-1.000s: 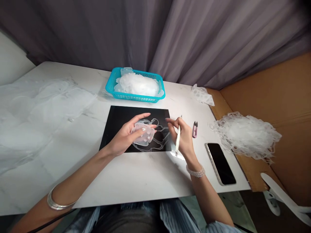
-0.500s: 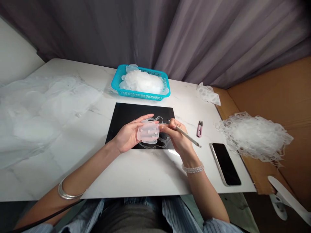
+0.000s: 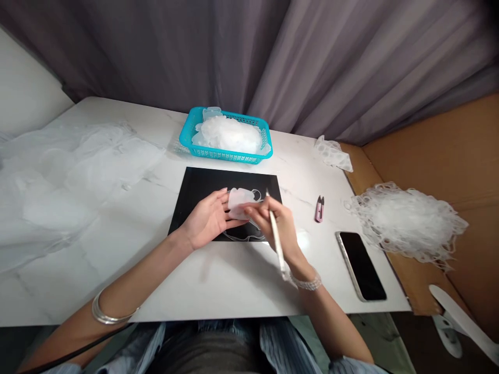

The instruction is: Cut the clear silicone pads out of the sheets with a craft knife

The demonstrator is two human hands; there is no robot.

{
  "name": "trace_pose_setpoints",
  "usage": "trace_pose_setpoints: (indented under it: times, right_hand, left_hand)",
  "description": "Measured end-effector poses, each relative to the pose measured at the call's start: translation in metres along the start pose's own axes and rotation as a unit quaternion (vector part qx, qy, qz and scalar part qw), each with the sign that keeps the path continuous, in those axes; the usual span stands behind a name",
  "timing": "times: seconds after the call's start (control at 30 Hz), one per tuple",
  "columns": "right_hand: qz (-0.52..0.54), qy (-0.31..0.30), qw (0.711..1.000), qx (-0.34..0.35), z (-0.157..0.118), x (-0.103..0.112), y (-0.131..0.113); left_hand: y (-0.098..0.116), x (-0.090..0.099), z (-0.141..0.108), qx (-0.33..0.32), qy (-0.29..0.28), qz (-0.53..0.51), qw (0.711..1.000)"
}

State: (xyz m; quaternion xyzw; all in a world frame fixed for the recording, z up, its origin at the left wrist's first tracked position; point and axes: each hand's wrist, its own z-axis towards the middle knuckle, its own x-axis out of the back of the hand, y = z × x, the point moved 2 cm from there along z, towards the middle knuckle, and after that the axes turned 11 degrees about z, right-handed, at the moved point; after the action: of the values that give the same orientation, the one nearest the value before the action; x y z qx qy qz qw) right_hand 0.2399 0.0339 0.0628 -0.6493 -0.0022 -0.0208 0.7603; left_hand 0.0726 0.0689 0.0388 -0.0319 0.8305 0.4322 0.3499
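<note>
A translucent white sheet piece with a scalloped outline [image 3: 238, 201] is between my hands, above a black mat [image 3: 198, 182]. My left hand [image 3: 206, 221] is palm up with its fingers apart, the fingertips behind and beside the piece's left edge. My right hand [image 3: 281, 223] pinches the piece's right side with thumb and finger. That same hand also grips a slim, pale pen-shaped tool [image 3: 276, 239], its pointed end up and its butt toward my wrist. Thin clear offcut strips [image 3: 244, 238] lie on the mat, partly hidden by my hands.
Behind the mat stands a blue basket [image 3: 226, 157] heaped with translucent pieces. Small pink snips [image 3: 319, 210] and a phone [image 3: 362, 267] lie to the right. A tangle of clear offcuts [image 3: 413, 223] is by the cardboard [image 3: 432, 140]. Plastic sheeting [image 3: 70, 176] covers the left side.
My left fingers have opened from their hold on the piece. The piece now shows a plain face without small raised bits. The pen-shaped tool has swung to a steeper angle.
</note>
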Motion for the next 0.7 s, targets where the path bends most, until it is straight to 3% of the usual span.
trace_pose_setpoints:
  times: [0.07,0.27,0.43,0.53,0.6,0.63,0.67,0.7]
  right_hand:
    - [0.017,-0.018,1.000,0.002,-0.001,-0.002,-0.002]
    - [0.165,0.151,0.975,0.003,0.010,0.036,0.003]
    - [0.180,0.169,0.969,-0.028,0.007,0.056,0.019]
    - [0.138,0.161,0.976,-0.056,0.002,0.061,0.027]
    - [0.115,0.144,0.980,-0.069,0.001,0.063,0.031]
    - [0.109,0.135,0.982,-0.074,0.001,0.063,0.032]
    - [0.105,0.127,0.983,-0.079,0.002,0.063,0.034]
    - [0.104,0.120,0.984,-0.084,0.003,0.061,0.034]
  left_hand:
    - [0.001,-0.002,0.000,0.002,-0.006,-0.001,1.000]
    - [0.005,0.001,0.001,-0.005,0.024,-0.009,1.000]
    - [0.003,0.001,-0.001,-0.021,0.039,0.021,0.999]
    - [0.016,0.006,0.000,-0.085,0.072,0.107,0.988]
    - [0.042,0.013,0.006,-0.175,0.122,0.203,0.956]
    - [0.061,0.016,0.012,-0.234,0.161,0.274,0.919]
    - [0.083,0.017,0.019,-0.295,0.206,0.353,0.864]
    - [0.106,0.017,0.028,-0.350,0.244,0.445,0.787]
